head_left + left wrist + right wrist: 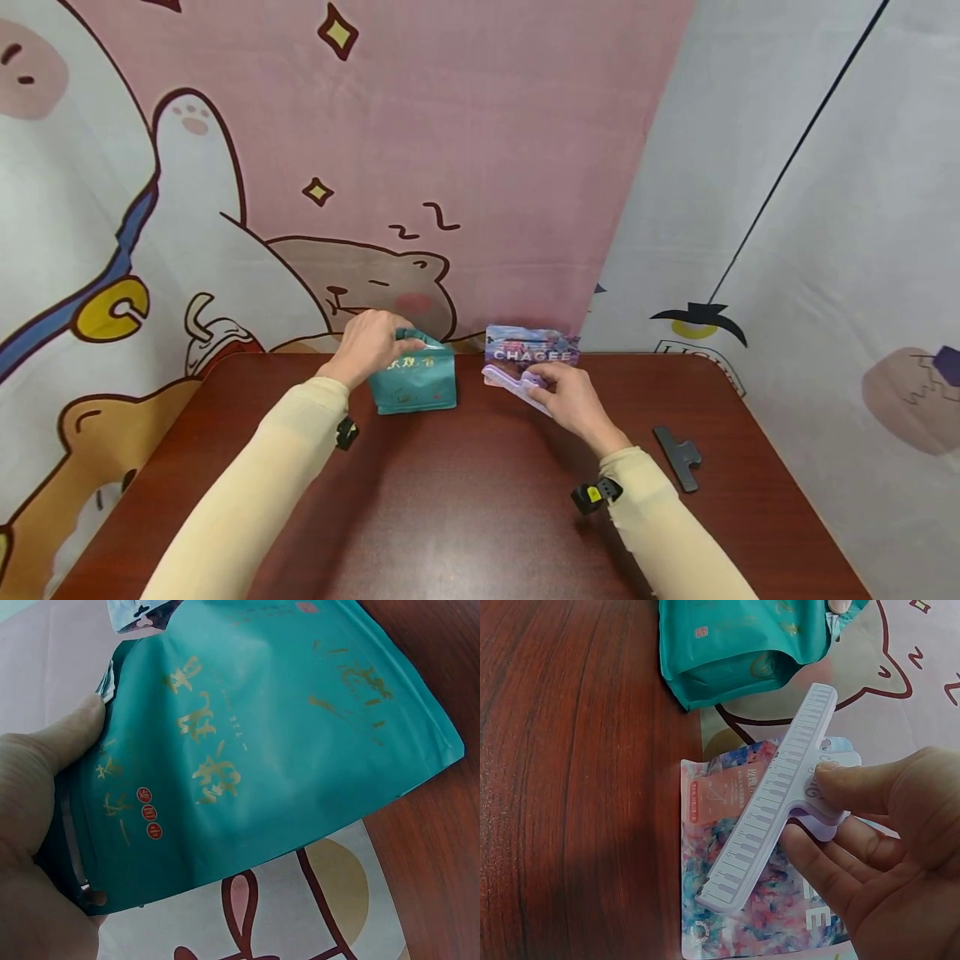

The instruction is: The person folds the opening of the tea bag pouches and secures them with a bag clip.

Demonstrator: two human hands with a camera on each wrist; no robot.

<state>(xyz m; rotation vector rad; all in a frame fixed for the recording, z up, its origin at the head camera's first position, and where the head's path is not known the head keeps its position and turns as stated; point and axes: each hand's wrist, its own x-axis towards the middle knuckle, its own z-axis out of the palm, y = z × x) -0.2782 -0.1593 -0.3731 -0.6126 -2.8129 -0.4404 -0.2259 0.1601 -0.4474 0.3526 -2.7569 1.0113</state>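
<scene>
Near the back of the table my left hand [372, 346] pinches the top edge of a teal pouch [416, 379] with gold lettering. The left wrist view shows the thumb on the teal pouch's [262, 742] crumpled top corner. My right hand [573, 400] holds a lilac bag clip [517, 386] by its handles, between thumb and fingers. In the right wrist view the bag clip [772, 802] has a piano-key pattern along its long bar and is apart from the teal pouch. Behind it is a colourful pouch [532, 346] lettered CHAGEE.
A dark grey bag clip [678, 458] lies on the right side of the brown table [442, 517]. A cartoon-printed cloth [487, 167] hangs behind the table's back edge, close to both pouches.
</scene>
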